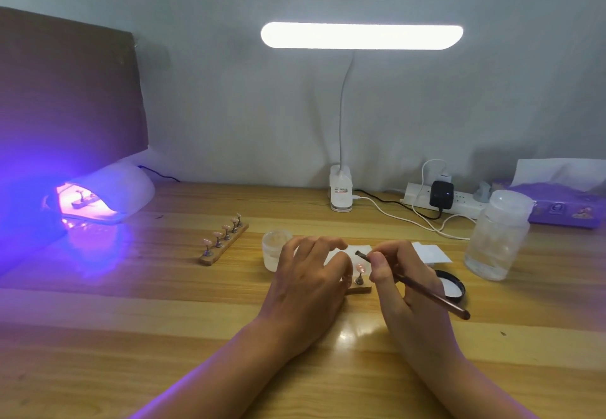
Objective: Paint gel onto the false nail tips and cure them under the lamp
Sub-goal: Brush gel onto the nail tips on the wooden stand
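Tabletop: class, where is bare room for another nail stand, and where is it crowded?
Bare: wood in front of the five-tip stand, left of the left hand; between that stand and the desk lamp clamp. Crowded: from gel jar past the right hand to black lid and bottle.

The table (164, 303) is light wood with yellow and brown stripes. At left the curing lamp (108, 189) is white and glows violet and pink. The desk lamp (360, 35) shines white. At right the tissue box (564, 208) is purple, and the brush (426, 290) is dark reddish brown.
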Demonstrator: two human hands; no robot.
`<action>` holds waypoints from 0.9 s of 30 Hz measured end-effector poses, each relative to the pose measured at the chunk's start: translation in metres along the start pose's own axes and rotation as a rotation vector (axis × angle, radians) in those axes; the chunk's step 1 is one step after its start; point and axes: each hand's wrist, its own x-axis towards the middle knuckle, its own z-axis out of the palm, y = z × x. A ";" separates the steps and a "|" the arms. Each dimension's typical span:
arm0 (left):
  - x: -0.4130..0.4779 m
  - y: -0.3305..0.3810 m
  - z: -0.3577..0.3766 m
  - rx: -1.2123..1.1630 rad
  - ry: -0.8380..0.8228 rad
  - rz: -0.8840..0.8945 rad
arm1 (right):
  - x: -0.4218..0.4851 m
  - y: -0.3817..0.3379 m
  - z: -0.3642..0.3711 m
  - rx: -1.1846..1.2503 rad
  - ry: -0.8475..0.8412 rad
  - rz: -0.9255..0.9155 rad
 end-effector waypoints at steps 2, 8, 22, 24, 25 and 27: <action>0.000 0.001 -0.001 -0.024 0.038 0.029 | 0.000 0.000 -0.001 -0.015 0.013 -0.008; -0.002 -0.003 0.001 -0.137 0.153 -0.060 | -0.002 -0.003 -0.002 -0.088 0.049 -0.043; -0.001 -0.011 0.000 -0.229 0.144 -0.191 | -0.005 -0.010 -0.003 -0.132 -0.017 -0.162; 0.000 -0.011 0.000 -0.229 0.147 -0.195 | -0.006 -0.010 -0.003 -0.141 -0.030 -0.186; 0.000 -0.011 -0.001 -0.227 0.145 -0.194 | -0.006 -0.010 -0.003 -0.147 -0.039 -0.198; 0.000 -0.010 -0.002 -0.220 0.134 -0.190 | -0.007 -0.010 -0.002 -0.163 -0.062 -0.214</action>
